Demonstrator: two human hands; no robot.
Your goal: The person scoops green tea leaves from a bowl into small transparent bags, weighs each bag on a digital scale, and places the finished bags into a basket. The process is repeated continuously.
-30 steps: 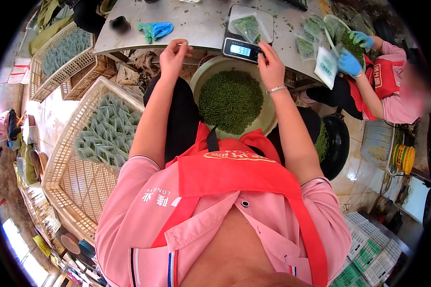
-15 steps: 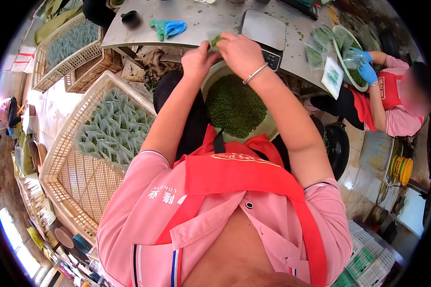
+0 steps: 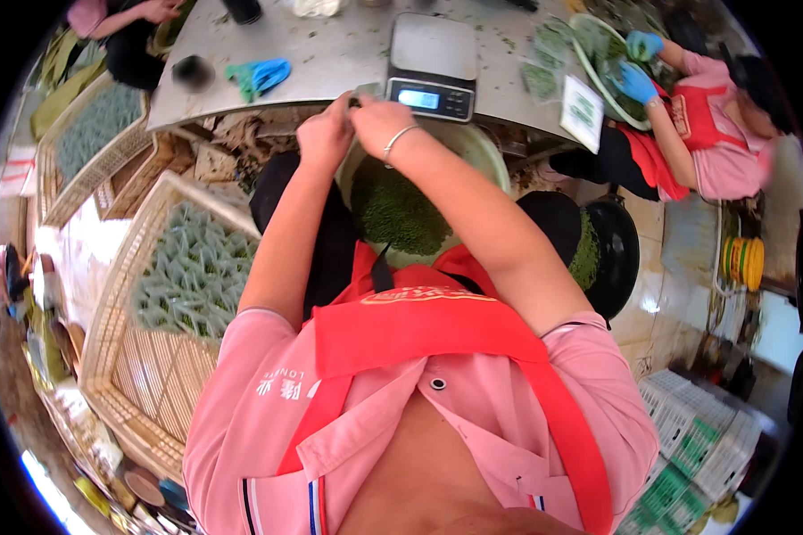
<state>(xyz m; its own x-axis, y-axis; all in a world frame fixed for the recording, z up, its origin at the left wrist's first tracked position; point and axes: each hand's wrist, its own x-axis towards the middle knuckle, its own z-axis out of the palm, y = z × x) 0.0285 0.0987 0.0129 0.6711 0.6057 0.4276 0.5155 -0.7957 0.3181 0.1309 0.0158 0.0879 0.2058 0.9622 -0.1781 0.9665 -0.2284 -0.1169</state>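
My left hand (image 3: 325, 135) and my right hand (image 3: 379, 125) come together just in front of the metal table's edge. Their fingers pinch a small clear plastic bag (image 3: 368, 90), of which only a bit shows above the knuckles. What is inside it is hidden. Close beyond my right hand, a digital scale (image 3: 434, 48) stands with its display lit. Below my forearms, between my knees, a large pale basin (image 3: 500, 169) holds a heap of small green berries (image 3: 397, 209).
At my left, a beige plastic crate (image 3: 165, 374) holds many filled clear bags (image 3: 196, 276). Blue and green gloves (image 3: 259, 77) lie on the table (image 3: 330, 53). A gloved co-worker (image 3: 705, 134) handles greens in an oval tub (image 3: 589, 53) at the right. A black pan (image 3: 616, 259) sits by my right knee.
The view has shifted, with the table's scale now closer to my hands and its display lit. Both hands have drawn together around the bag. The co-worker's hands have moved in the tub.
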